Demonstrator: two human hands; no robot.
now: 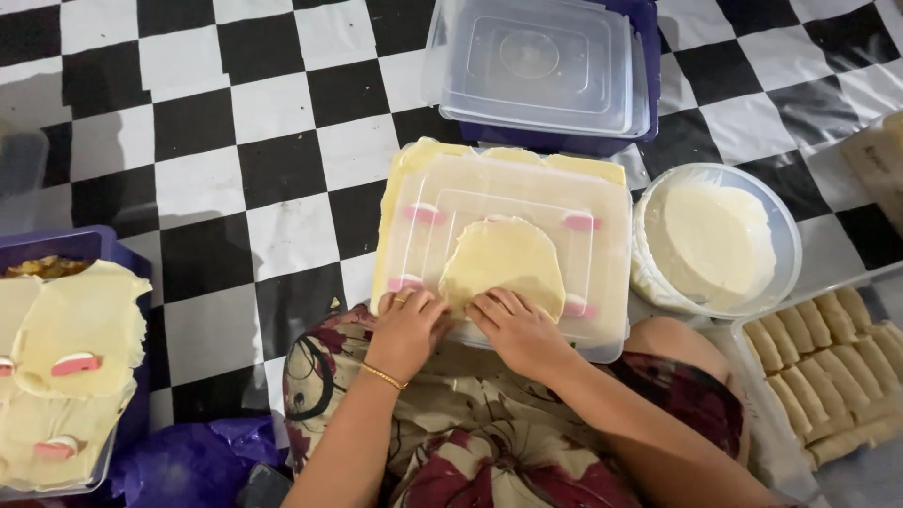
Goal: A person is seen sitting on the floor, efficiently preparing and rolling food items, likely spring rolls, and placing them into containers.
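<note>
A pale yellow round wrapper [505, 259] lies on a clear plastic lid [602, 282] that rests on my lap. My left hand [406, 327], with a ring and a gold bracelet, presses the wrapper's near left edge. My right hand [515, 329] has its fingers on the near edge of the same wrapper. Both hands are folding or rolling that edge; what lies under the fingers is hidden. More pale sheets [423, 155] stick out from under the lid at its far side.
A round bowl [785, 235] with stacked wrappers sits to the right. Several finished rolls [828, 372] fill a tray at the far right. A stack of clear lidded containers [541, 66] stands ahead. At the left, a purple tub [103, 246] carries wrappers with pink slices. The floor is black-and-white checkered.
</note>
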